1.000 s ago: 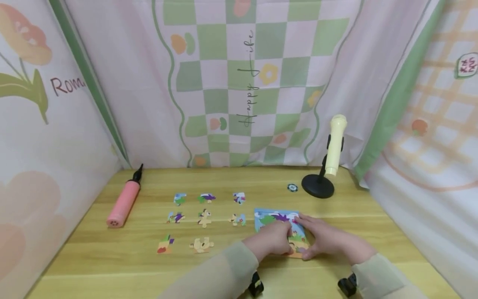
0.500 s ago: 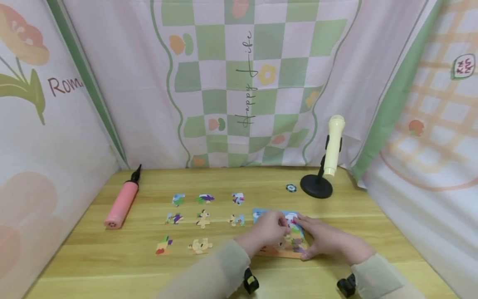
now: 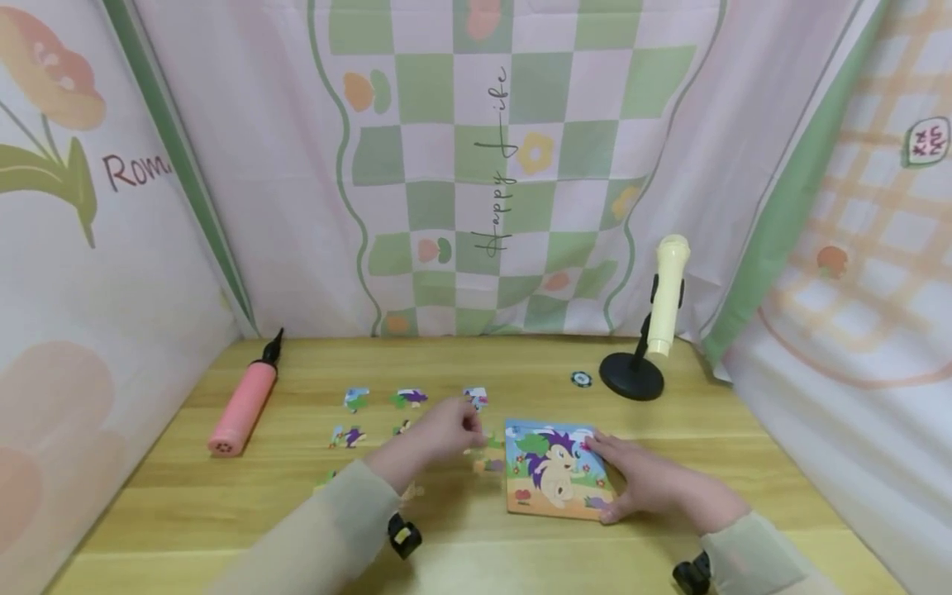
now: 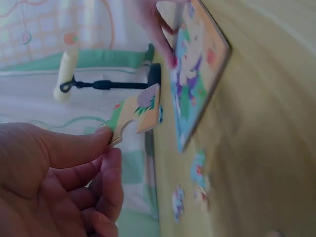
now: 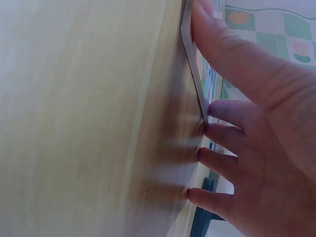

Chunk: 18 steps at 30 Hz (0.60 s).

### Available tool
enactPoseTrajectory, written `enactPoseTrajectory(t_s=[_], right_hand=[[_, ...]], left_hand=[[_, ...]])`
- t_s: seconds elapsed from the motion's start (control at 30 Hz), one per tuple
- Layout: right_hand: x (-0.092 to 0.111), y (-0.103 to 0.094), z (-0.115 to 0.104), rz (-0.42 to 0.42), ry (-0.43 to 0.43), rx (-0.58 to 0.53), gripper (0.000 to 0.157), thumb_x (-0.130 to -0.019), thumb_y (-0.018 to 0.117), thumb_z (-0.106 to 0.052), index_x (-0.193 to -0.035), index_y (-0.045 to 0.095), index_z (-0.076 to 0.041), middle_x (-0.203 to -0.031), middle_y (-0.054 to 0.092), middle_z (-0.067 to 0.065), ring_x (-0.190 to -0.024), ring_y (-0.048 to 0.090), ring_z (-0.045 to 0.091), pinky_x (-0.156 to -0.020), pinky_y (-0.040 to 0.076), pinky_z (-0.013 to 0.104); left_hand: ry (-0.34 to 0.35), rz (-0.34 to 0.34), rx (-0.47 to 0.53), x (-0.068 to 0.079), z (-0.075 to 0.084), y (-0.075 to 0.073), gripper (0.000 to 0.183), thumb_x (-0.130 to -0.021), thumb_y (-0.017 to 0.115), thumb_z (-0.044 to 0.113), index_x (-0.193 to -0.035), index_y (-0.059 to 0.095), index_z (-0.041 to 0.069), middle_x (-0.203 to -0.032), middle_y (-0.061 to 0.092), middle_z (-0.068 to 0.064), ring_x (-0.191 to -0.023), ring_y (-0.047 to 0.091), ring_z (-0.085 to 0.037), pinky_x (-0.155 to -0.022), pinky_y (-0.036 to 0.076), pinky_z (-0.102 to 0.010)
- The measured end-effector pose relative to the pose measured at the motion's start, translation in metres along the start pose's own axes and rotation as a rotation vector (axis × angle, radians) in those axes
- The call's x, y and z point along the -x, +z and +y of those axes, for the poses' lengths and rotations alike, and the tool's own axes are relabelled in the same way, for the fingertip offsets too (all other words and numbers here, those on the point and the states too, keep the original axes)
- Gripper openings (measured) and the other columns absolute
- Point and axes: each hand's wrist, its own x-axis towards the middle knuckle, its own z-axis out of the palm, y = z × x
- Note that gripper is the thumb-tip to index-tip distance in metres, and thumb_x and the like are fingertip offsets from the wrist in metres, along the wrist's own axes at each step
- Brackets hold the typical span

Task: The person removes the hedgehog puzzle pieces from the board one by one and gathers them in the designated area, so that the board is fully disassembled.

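My left hand (image 3: 439,434) pinches a puzzle piece (image 4: 136,111) between thumb and index finger, held up off the table just left of the puzzle board (image 3: 550,475). That piece shows a purple pineapple-like shape with green leaves on orange. Printed on the board is a purple-haired hedgehog among flowers. At the board's right side rests my right hand (image 3: 654,479), its thumb on the near corner and its fingers spread along the edge and table. Several loose puzzle pieces lie to the left, including a green-and-blue piece (image 3: 357,400); the left hand and sleeve partly hide others.
A pink hand pump (image 3: 245,409) lies at the table's left. A cream microphone (image 3: 668,297) on a black stand (image 3: 632,376) stands at the back right, beside a small round chip (image 3: 582,379). Printed curtains (image 3: 491,198) enclose the table.
My left hand has moved left off the board, carrying a puzzle piece away and uncovering the hedgehog picture. The right hand has stayed at the board's edge.
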Motion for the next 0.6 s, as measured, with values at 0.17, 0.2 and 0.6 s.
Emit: enactPoseTrajectory(t_s=[0.17,0.2,0.6], right_hand=[[-0.003,-0.003,0.003,0.000,0.009,0.002,0.111,-0.065,0.087,-0.048,-0.152,0.034,-0.004,-0.158,0.022,0.024,-0.139,0.021,0.052,-0.108,0.019,0.066],[-0.004,-0.004,0.004,-0.003,0.012,0.003,0.111,-0.065,0.088,-0.047,-0.152,0.034,-0.004,-0.157,0.022,0.024,-0.139,0.021,0.052,-0.108,0.019,0.067],[-0.017,-0.019,0.001,-0.044,0.035,0.049,0.110,-0.064,0.090,-0.041,-0.151,0.035,-0.002,-0.158,0.022,0.024,-0.140,0.021,0.051,-0.109,0.018,0.065]], left_hand=[[-0.096,-0.068,0.050,0.017,-0.017,0.002,0.020,-0.088,0.070,0.004,-0.072,0.058,0.007,-0.073,0.057,-0.003,-0.064,0.049,-0.016,-0.058,0.044,-0.031],[-0.123,-0.069,0.076,0.020,-0.019,0.004,0.020,-0.088,0.069,0.003,-0.073,0.056,0.006,-0.073,0.056,-0.004,-0.064,0.048,-0.017,-0.057,0.042,-0.031],[-0.196,0.000,-0.048,0.019,-0.036,0.022,0.022,-0.085,0.072,0.006,-0.071,0.055,0.009,-0.069,0.054,-0.004,-0.058,0.050,-0.018,-0.048,0.044,-0.032]])
